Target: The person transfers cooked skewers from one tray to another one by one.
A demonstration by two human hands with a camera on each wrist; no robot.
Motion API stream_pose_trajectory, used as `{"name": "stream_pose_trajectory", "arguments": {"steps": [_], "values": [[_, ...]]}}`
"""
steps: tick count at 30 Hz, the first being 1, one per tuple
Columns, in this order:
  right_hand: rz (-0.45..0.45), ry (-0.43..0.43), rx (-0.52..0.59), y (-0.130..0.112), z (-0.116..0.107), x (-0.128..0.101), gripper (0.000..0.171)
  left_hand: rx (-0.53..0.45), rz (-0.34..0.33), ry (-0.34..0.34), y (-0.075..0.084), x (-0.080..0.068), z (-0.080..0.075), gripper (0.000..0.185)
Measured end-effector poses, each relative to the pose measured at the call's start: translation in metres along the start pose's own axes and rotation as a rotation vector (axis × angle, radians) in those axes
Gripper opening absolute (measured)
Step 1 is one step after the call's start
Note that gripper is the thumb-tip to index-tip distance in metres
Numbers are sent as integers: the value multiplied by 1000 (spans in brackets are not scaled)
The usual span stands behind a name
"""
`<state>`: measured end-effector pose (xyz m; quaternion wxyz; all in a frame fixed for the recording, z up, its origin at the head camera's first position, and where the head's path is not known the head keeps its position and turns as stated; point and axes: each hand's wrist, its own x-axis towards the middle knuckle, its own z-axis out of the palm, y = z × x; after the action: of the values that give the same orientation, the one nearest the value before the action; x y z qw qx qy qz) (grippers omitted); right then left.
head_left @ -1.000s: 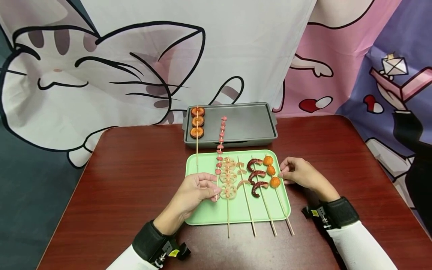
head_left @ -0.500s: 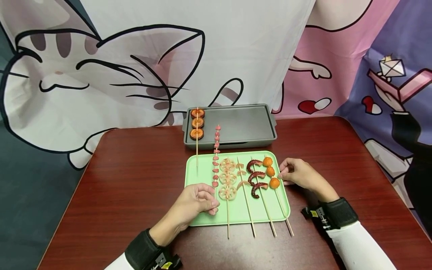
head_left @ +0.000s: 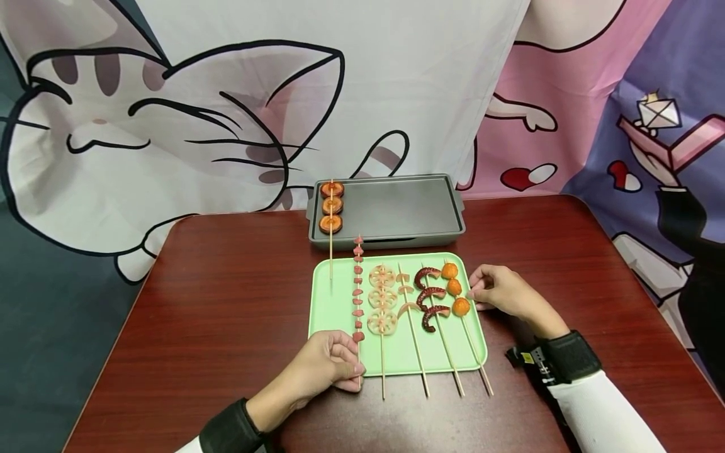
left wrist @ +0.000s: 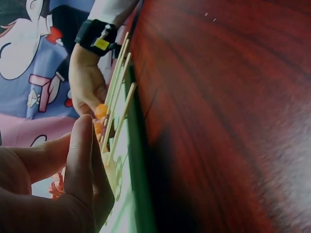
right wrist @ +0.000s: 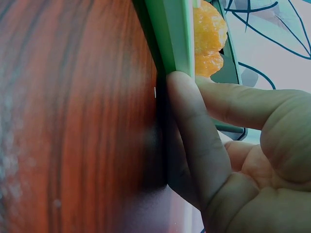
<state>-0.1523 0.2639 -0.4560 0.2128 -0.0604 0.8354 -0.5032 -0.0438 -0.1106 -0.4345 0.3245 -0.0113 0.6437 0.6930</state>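
My left hand [head_left: 334, 363] pinches the bare stick of a skewer of small pink pieces [head_left: 358, 313], at the near left part of the light green tray [head_left: 328, 308]. The skewer points away from me, its tip overlapping the grey pan's front edge in the head view. Beside it on the tray lie a skewer of lotus root slices [head_left: 382, 322], one with pale curved pieces [head_left: 406, 307], one of dark red octopus tentacles [head_left: 433, 292] and one of orange balls [head_left: 461, 307]. My right hand [head_left: 501, 290] pinches the tray's right rim between thumb and fingers, also seen in the right wrist view.
Behind the tray stands a grey rectangular pan [head_left: 402, 207]. A skewer of brown mushroom-like rounds [head_left: 331, 224] lies at its left, its stick reaching over the green tray. The reddish-brown table [head_left: 226, 302] backs onto a printed cartoon curtain [head_left: 396, 75].
My left hand has drawn the pink skewer towards me and slightly left, away from over the pan and lotus slices. My right hand stays at the tray's rim.
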Motion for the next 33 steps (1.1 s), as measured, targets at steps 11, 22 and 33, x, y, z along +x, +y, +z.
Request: {"name": "stream_pose_trajectory", "arguments": {"steps": [11, 22, 33], "values": [[2, -7, 13, 1, 1, 1, 17, -4, -24, 8, -12, -4, 4, 25], [1, -6, 8, 1, 0, 1, 17, 24, -24, 42, -13, -8, 4, 27], [8, 5, -2, 0, 0, 0, 17, 39, -41, 50, -11, -8, 1, 28]]}}
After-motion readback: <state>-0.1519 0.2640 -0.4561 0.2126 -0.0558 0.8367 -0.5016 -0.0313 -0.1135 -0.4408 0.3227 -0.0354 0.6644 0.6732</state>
